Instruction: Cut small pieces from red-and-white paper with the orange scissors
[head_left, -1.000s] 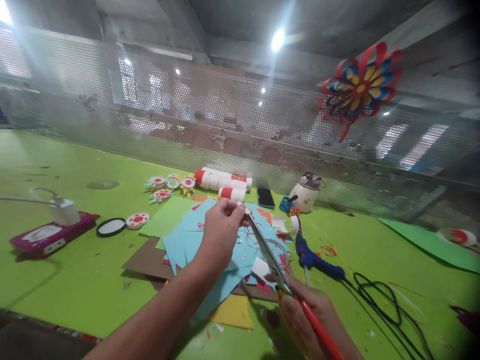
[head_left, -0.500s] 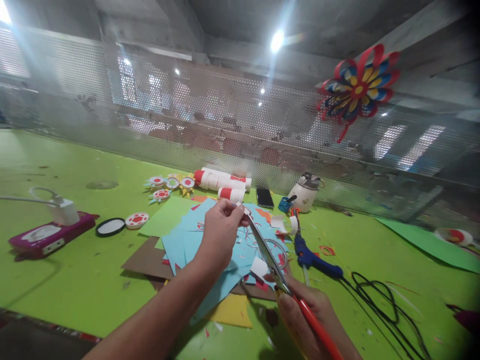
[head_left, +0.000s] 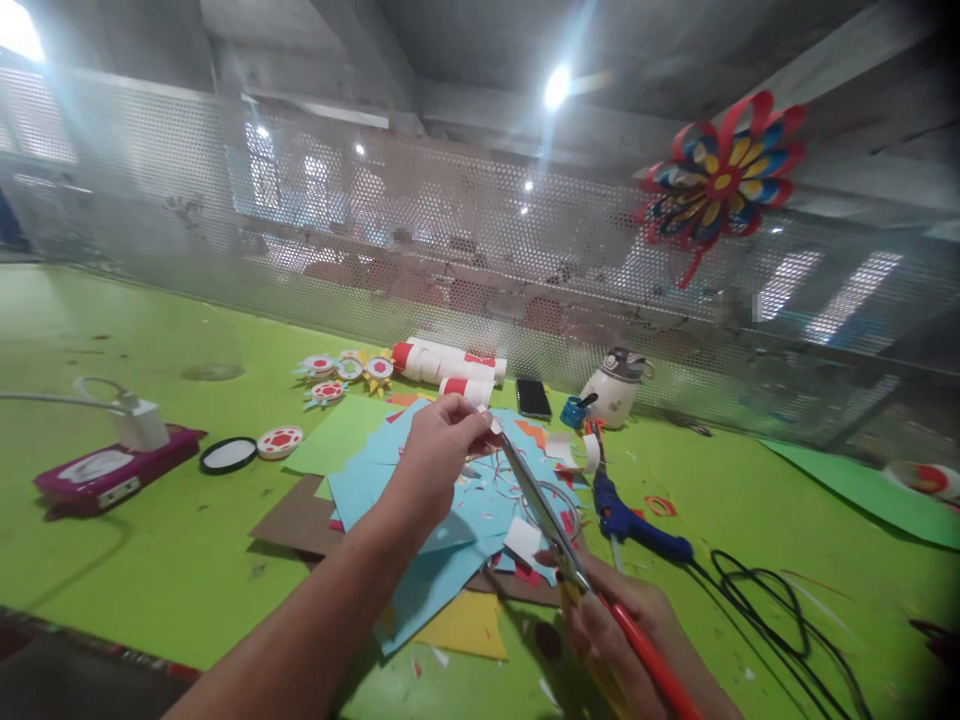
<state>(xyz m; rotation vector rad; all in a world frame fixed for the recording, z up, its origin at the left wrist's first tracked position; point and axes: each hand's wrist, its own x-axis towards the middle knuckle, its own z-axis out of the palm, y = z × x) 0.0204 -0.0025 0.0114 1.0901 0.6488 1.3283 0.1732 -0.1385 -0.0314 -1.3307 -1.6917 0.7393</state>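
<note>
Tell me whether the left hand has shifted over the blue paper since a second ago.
No. The left hand stays above the blue paper, pinching a small scrap at the scissors tip, just before the red-and-white rolls; only the camera shifted slightly.

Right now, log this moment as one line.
left hand: pinching small paper piece | right hand: holding scissors, blades at piece | below: blue sheets
</note>
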